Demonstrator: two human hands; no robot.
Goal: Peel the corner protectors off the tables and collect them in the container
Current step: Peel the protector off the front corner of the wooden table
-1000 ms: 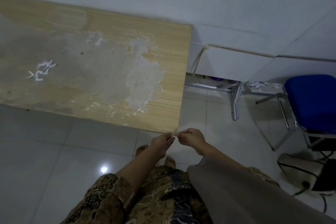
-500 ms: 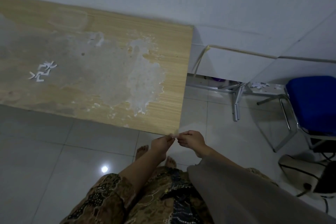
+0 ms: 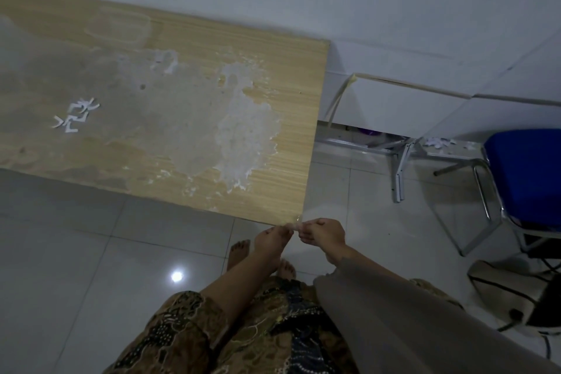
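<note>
A wooden table [image 3: 288, 118] with a worn, peeled top stands against the wall. At its near right corner a small clear corner protector [image 3: 295, 225] sits between my two hands. My left hand [image 3: 271, 240] and my right hand [image 3: 323, 235] both pinch it with their fingertips, just below the table corner. Several small white peeled pieces [image 3: 76, 115] lie together on the left part of the tabletop. No container is in view.
A blue chair [image 3: 528, 179] with a chrome frame stands at the right. A folded metal frame [image 3: 400, 167] lies on the tiled floor by the wall. A bag and cables [image 3: 501, 282] sit at the lower right. My bare feet [image 3: 239, 252] stand below the corner.
Both hands stay at the table corner; the protector now shows more clearly stretched between the fingertips. The view shifted slightly.
</note>
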